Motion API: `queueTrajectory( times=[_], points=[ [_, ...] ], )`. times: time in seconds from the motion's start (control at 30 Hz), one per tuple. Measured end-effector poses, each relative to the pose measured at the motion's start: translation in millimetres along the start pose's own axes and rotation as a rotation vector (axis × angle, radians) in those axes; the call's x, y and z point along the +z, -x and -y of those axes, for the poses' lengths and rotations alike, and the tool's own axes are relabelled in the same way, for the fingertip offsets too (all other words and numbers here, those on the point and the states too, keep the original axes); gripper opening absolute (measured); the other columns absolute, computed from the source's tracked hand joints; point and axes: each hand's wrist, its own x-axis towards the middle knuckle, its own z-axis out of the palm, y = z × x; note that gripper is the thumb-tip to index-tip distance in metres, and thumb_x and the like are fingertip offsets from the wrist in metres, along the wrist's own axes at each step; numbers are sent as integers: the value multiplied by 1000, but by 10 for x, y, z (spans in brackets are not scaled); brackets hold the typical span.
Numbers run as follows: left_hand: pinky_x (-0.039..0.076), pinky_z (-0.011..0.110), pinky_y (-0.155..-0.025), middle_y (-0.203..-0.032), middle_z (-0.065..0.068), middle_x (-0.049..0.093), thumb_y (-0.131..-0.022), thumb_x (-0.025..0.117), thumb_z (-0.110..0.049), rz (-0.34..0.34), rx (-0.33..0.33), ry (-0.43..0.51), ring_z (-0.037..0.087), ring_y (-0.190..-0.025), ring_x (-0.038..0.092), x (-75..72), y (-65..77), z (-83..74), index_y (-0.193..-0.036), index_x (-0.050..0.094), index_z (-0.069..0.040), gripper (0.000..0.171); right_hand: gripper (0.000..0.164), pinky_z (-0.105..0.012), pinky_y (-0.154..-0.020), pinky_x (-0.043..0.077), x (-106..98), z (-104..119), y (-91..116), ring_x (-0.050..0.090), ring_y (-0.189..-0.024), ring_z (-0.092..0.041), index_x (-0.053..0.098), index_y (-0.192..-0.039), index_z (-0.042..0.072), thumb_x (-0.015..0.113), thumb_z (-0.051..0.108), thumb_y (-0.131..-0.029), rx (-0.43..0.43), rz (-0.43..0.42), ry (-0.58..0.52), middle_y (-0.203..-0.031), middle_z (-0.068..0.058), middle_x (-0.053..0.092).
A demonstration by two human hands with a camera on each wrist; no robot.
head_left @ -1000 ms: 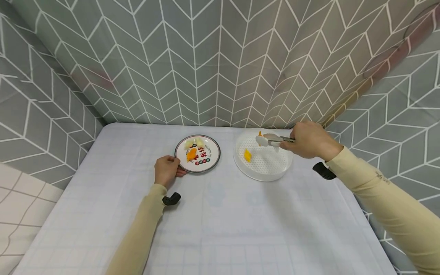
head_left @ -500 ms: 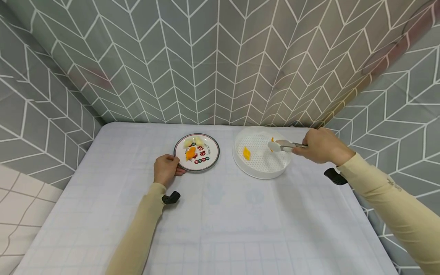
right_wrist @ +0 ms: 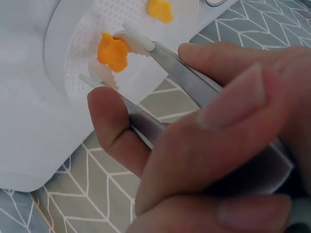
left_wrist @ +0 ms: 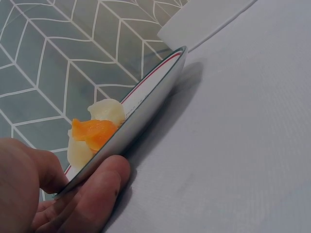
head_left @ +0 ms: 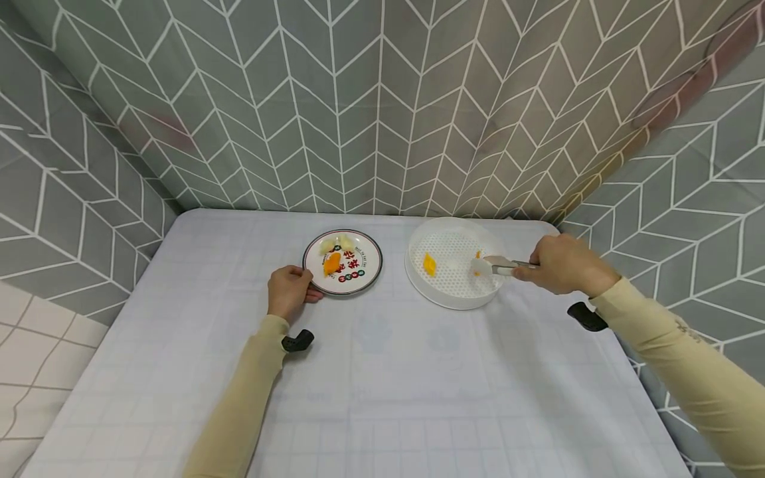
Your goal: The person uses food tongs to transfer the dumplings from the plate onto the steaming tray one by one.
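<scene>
My left hand point(head_left: 289, 292) grips the near left rim of a round printed plate point(head_left: 371, 262), thumb above and fingers beneath. The left wrist view shows the plate's rim edge-on, with pale food pieces point(left_wrist: 108, 111) and an orange piece point(left_wrist: 97, 133) on it. My right hand point(head_left: 562, 265) holds metal tongs point(head_left: 518, 267) with white tips over the right side of a round white perforated tray point(head_left: 449, 302). The tips are spread apart in the right wrist view, with an orange piece point(right_wrist: 112, 53) by them at the tray floor. Whether they touch it I cannot tell.
A yellow piece point(head_left: 429, 264) lies in the left part of the tray. Plate and tray stand side by side near the back edge of the table with its white cloth point(head_left: 382, 372). A patterned grey curtain point(head_left: 358, 119) hangs close behind.
My right hand has moved right and then lower with the tongs, bringing the orange piece down to the tray's right side. The tips have parted. My left hand stays on the plate.
</scene>
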Motion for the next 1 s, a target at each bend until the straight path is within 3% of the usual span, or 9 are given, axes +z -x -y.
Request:
queueTrajectory(
  times=[0.37, 1.0],
  points=[
    [67, 27, -60, -84, 19, 76, -106, 56, -15, 19, -19, 0, 15, -59, 75, -2, 18, -18, -125, 59, 9, 31, 38, -26, -52, 36, 130, 122, -125, 47, -59, -15, 72, -70, 12, 72, 38, -97, -20, 22, -25, -56, 5, 50],
    [67, 27, -60, -83, 20, 77, -107, 56, -16, 10, 0, -4, 15, -60, 76, 2, -3, 9, -123, 60, 9, 29, 36, -26, -52, 38, 157, 176, -185, 49, -61, -16, 76, -77, 6, 74, 36, -97, -13, 48, -56, -60, 2, 55]
  ],
)
